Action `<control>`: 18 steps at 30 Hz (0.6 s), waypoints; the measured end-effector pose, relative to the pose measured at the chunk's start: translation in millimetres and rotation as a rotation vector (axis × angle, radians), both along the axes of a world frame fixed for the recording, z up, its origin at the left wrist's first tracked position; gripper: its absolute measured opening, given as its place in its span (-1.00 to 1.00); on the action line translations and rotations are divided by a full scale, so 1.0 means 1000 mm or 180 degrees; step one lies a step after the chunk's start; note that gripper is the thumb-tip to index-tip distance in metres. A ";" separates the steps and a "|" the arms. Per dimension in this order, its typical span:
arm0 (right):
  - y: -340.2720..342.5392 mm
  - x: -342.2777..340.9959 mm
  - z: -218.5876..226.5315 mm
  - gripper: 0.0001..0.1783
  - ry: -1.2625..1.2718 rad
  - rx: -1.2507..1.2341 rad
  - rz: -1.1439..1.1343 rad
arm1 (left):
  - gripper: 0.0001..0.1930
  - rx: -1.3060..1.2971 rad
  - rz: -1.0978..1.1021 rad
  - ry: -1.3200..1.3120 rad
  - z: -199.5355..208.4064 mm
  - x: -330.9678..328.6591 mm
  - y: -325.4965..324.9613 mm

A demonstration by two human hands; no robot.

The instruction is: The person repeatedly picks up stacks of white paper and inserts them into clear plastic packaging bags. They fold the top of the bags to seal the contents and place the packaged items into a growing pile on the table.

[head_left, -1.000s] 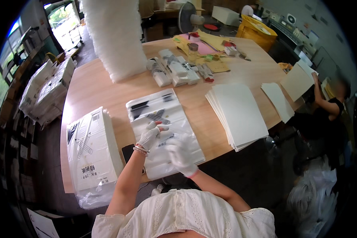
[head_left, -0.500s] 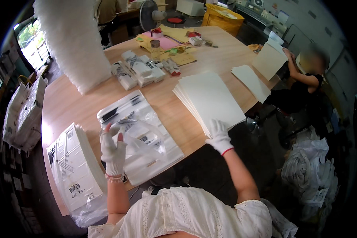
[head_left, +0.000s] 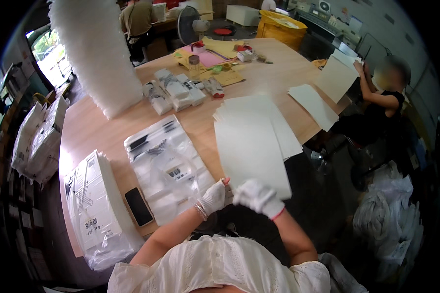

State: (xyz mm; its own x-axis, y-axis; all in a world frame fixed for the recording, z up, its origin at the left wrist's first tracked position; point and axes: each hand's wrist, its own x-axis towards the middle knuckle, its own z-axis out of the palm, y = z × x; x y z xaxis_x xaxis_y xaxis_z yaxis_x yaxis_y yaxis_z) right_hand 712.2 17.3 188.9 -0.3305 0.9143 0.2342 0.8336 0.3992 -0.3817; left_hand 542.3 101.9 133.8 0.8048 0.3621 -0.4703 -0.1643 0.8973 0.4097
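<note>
White paper sheets lie at a slant over the table's near edge, offset from other white sheets beneath them. My right hand, in a white glove with a red cuff and a little blurred, is closed on their near edge. At their near left corner is my left hand, its white glove leaving fingertips bare. Those fingers are drawn together; whether the corner is between them is hidden. Left of the sheets, flat clear plastic bags with black print lie in a pile.
A phone lies beside a thick stack of printed packs at the left. Wrapped white bundles, a fan and a tall fluffy white stack are farther back. At right, a seated person handles card sheets.
My left hand has moved right from over the plastic bags to the sheets' corner, uncovering the phone. Upper sheets have slid toward me and left with my right hand, off the others.
</note>
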 end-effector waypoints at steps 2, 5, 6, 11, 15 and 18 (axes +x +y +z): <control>-0.018 -0.013 0.003 -0.91 0.1392 0.0543 0.0279 | -0.66 0.1089 -0.0225 0.0785 -0.043 -0.023 0.009; -0.057 0.053 -0.073 -0.77 0.2771 -0.0401 -0.1978 | -0.57 0.2282 -0.0990 0.1372 0.036 -0.044 0.005; -0.063 0.051 -0.084 -0.68 0.4416 -0.0935 -0.2320 | -0.55 0.2614 -0.1340 0.1573 0.045 -0.053 0.003; -0.014 -0.081 -0.089 -0.55 0.4543 -0.0395 -0.2386 | -0.20 0.6281 -0.0676 0.2576 0.010 -0.049 -0.062; -0.001 -0.076 -0.079 -0.65 0.3364 0.0279 -0.1647 | -0.24 0.6556 -0.0503 0.3136 0.057 -0.080 -0.018; -0.025 -0.064 -0.051 -0.63 0.2025 0.0555 -0.1523 | -0.35 0.6896 0.1551 0.4395 0.073 -0.111 0.067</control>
